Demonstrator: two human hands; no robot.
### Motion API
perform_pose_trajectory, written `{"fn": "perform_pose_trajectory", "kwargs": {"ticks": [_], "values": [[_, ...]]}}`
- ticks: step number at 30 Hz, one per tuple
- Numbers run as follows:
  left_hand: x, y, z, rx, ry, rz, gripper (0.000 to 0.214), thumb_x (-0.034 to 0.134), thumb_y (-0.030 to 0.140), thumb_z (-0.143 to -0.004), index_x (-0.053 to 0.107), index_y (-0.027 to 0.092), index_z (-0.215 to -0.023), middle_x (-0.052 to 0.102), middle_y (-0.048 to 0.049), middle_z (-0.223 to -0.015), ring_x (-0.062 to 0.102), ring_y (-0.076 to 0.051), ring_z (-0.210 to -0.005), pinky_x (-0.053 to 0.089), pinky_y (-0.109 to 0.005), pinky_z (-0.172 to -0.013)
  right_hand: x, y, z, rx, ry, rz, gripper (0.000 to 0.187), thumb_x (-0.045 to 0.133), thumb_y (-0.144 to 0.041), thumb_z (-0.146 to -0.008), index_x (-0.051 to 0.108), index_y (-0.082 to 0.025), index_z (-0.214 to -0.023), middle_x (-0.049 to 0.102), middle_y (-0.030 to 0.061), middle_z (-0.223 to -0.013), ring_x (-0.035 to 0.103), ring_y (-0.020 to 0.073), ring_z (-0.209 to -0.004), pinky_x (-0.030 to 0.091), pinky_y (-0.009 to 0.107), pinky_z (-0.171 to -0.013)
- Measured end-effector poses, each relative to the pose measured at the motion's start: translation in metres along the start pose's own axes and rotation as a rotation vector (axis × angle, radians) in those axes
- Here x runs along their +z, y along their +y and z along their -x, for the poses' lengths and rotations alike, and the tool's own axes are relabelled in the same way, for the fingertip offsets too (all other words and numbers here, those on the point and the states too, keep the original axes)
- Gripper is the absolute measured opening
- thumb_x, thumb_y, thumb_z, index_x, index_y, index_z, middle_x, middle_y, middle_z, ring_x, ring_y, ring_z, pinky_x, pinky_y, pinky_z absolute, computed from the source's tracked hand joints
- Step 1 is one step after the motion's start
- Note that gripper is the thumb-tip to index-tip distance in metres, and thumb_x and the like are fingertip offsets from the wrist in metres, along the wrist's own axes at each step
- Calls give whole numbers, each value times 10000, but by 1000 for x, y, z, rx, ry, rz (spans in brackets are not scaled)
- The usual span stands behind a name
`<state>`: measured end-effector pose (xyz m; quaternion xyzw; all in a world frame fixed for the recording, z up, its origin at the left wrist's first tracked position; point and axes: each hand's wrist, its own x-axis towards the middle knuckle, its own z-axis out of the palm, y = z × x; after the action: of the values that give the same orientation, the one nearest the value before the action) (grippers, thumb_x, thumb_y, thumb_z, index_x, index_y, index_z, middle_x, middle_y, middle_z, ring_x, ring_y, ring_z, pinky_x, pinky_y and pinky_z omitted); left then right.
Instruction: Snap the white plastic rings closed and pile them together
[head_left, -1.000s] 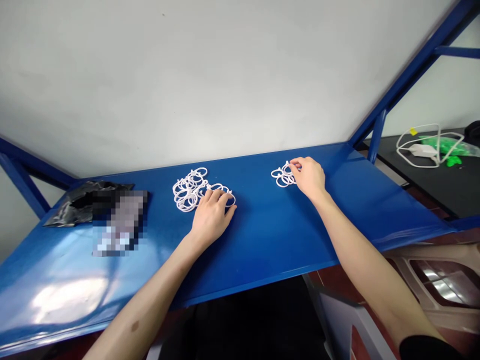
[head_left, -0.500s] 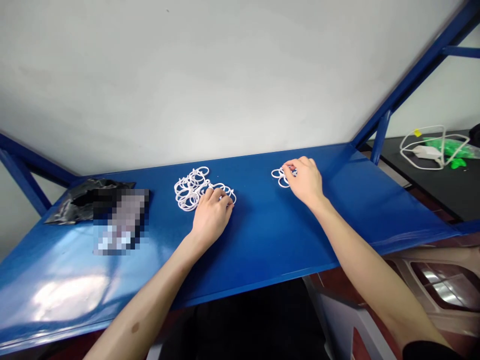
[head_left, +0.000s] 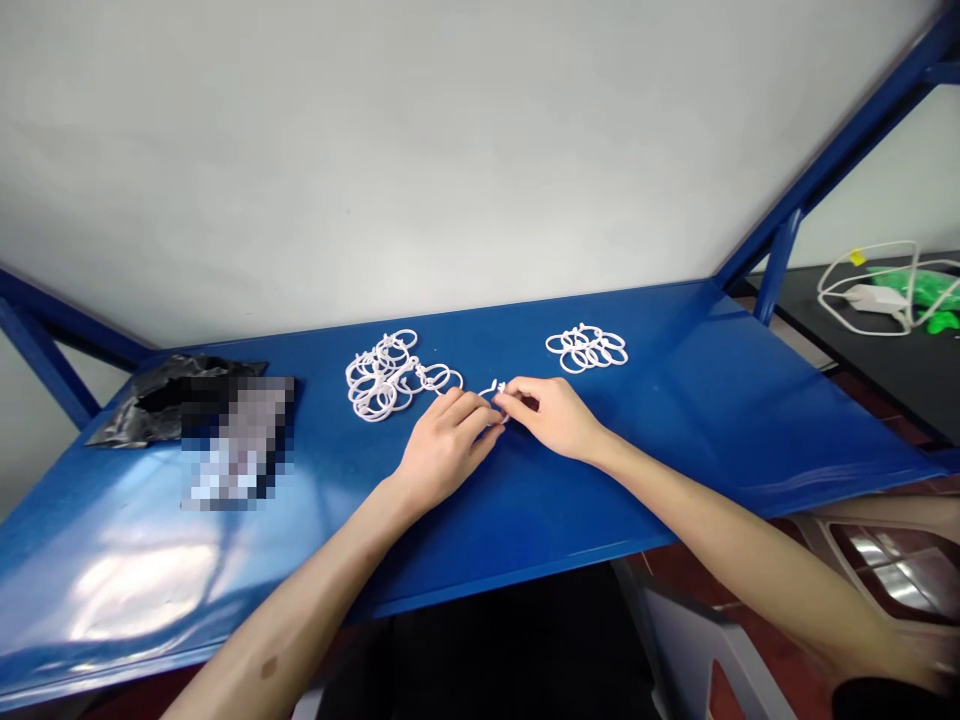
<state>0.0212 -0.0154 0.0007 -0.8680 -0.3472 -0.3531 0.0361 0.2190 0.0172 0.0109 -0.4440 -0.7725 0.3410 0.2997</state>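
Fingers pinched together, gripping white ring

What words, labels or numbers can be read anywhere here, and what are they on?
None can be read.
Black bag: the patch over it is blurred, unreadable.
Yellow tag on the cable: too small to read.
Left pile, right pile, shelf: no marks.
Ring pinched by left hand and right hand: plain white.

L hand, R hand pinch white ring over blue shelf.
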Motion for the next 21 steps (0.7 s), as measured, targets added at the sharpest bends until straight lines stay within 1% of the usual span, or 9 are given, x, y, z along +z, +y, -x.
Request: {"fn": "perform_pose_trajectory", "kwargs": {"ticks": [3,5,7,10,12,14,16,18,21], "values": [[1,2,2,-87,61,44,67,596,203,-972,627,209,-1031,684,-45,-999,643,-159,-899,539,-296,-814,0,-1,1,-43,18,50,258,575,-334,-994,643,-198,-785,634,-36,-686,529,104,-610,359,244,-601],[0,2,2,-213,107,67,109,604,212,-963,622,207,-1070,673,-51,-1034,653,-148,-889,538,-275,-782,1,-2,1,-96,26,118,213,583,-297,-993,647,-199,-814,653,-17,-735,563,122,-674,377,251,-636],[-1,2,1,-356,117,99,151,620,238,-951,631,205,-1097,681,-47,-1037,645,-132,-809,525,-257,-712,0,-3,2,-155,18,185,190,580,-277,-997,653,-198,-842,668,4,-778,589,143,-737,396,260,-667],[-2,-1,-1,-527,16,250,150,624,298,-944,682,216,-1056,721,-22,-950,624,-124,-706,499,-249,-649,0,-2,2,-212,-20,263,189,572,-276,-1007,667,-190,-868,692,28,-834,619,160,-783,422,270,-691],[-1,-4,-1,-640,-65,399,174,615,349,-945,710,223,-1018,739,-14,-906,629,-132,-693,496,-255,-647,-1,-1,3,-215,-43,298,183,580,-279,-1005,683,-188,-884,711,40,-870,641,171,-809,441,278,-705],[0,-6,-1,-752,-85,536,224,625,405,-930,721,222,-1014,746,-21,-921,642,-142,-712,505,-264,-664,-1,0,3,-196,-45,283,128,606,-268,-990,701,-193,-948,734,45,-917,666,178,-836,469,285,-723],[1,-9,0,-836,-46,641,267,652,446,-899,721,214,-1012,741,-31,-938,645,-148,-732,512,-268,-671,-2,1,2,-163,-25,210,107,634,-251,-970,703,-207,-1038,757,40,-979,693,177,-860,500,286,-741],[2,-11,0,-885,-3,720,296,677,465,-870,717,205,-1006,737,-38,-926,640,-148,-732,512,-265,-662,-2,2,2,-135,-2,125,144,643,-239,-959,693,-222,-1093,772,28,-1024,717,172,-884,526,286,-761],[2,-12,0,-909,6,775,321,684,480,-860,711,196,-1006,743,-49,-903,655,-158,-756,507,-259,-655,-1,3,2,-123,21,53,115,629,-246,-964,689,-232,-1060,783,12,-1018,736,169,-893,540,285,-775]]}}
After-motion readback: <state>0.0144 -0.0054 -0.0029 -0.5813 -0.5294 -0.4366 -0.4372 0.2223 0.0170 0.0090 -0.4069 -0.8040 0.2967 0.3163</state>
